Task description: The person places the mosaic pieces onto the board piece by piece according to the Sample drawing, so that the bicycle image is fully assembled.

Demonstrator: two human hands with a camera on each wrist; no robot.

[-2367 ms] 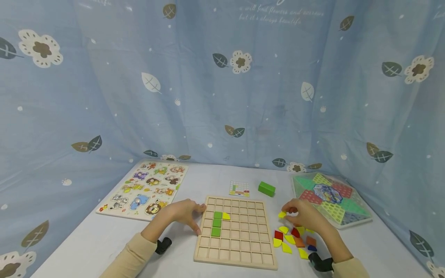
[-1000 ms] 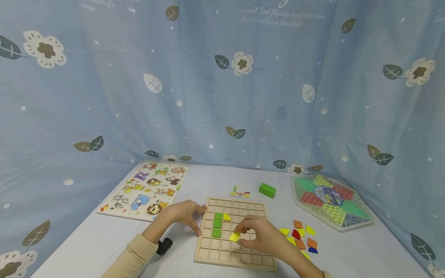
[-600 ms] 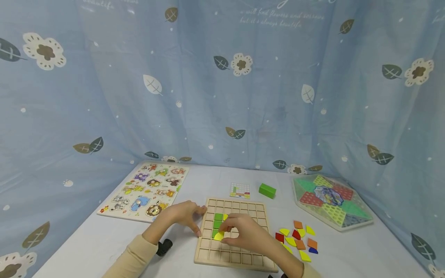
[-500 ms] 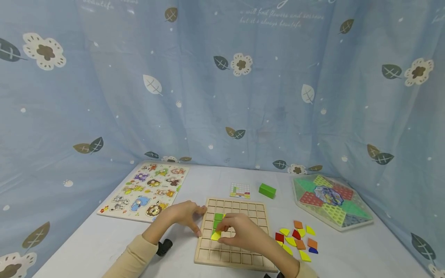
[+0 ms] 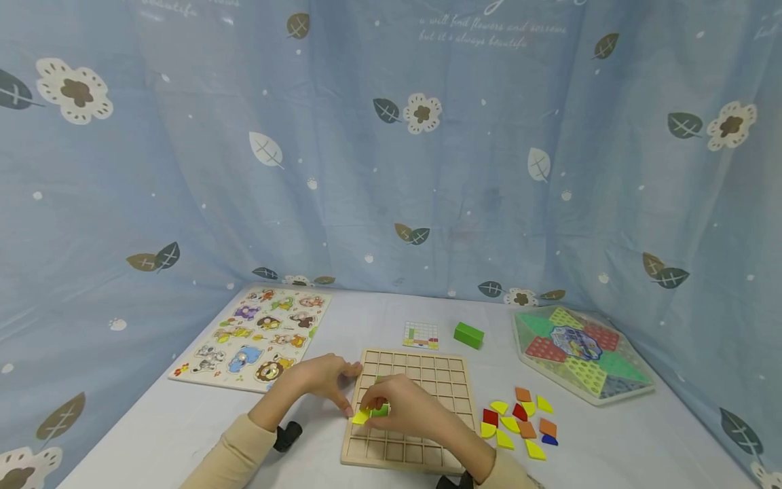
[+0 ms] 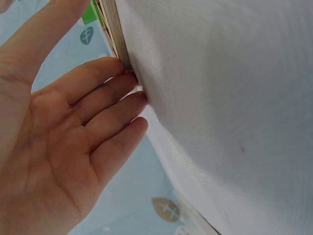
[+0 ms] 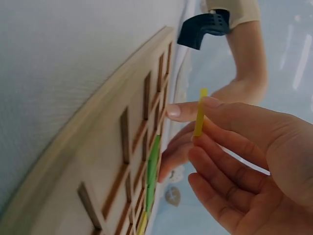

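Note:
The wooden grid board point(image 5: 406, 465) lies on the white table with green squares in some cells, partly hidden by my right hand point(image 5: 403, 406). Thumb and fingers of that hand pinch a yellow quarter-circle piece point(image 5: 360, 416) over the board's left column. In the right wrist view the yellow piece point(image 7: 200, 112) is seen edge-on, held off the board's surface. My left hand point(image 5: 324, 379) rests at the board's left edge, thumb and fingers spread; the left wrist view shows its fingertips touching the board's side point(image 6: 113, 32).
Loose yellow, red, orange and blue pieces point(image 5: 527, 430) lie right of the board. Behind it are a small pattern card point(image 5: 421, 335) and a green block point(image 5: 468, 335). An animal puzzle board point(image 5: 256, 336) stands left, a hexagonal game box point(image 5: 583, 353) right.
My right hand has carried the yellow piece from the loose pieces leftward across the board to its left column. The left hand has stayed at the board's edge.

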